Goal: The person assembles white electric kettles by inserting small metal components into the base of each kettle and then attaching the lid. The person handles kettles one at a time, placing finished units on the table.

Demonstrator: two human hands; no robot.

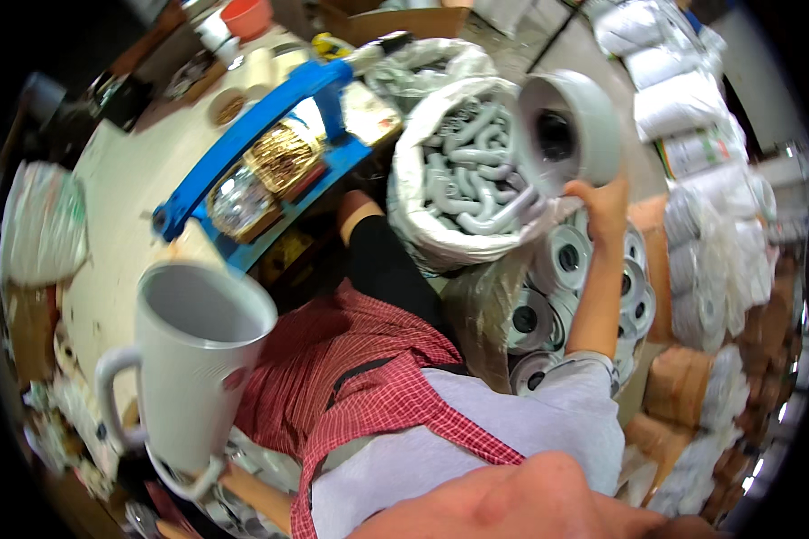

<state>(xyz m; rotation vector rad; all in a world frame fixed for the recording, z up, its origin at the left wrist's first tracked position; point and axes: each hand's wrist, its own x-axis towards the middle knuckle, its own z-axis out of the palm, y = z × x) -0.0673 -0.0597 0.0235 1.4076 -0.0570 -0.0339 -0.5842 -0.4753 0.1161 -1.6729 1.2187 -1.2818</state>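
My right hand (607,202) is raised at the upper right and grips a round white plastic part (566,130) with a dark hole in its middle. It holds the part over an open white sack of curved white handles (467,171). At the lower left a tall white plastic jug (198,359) with a side handle stands open-mouthed toward me. My left hand (234,487) holds it from below and is mostly hidden behind it. Only the forearm shows clearly.
A clear bag of several more round white parts (557,296) lies under my right arm. A blue metal frame (252,135) stands on the cream table (126,180), with trays of small metal pieces. Filled white sacks (683,108) and brown boxes (683,386) are piled on the right.
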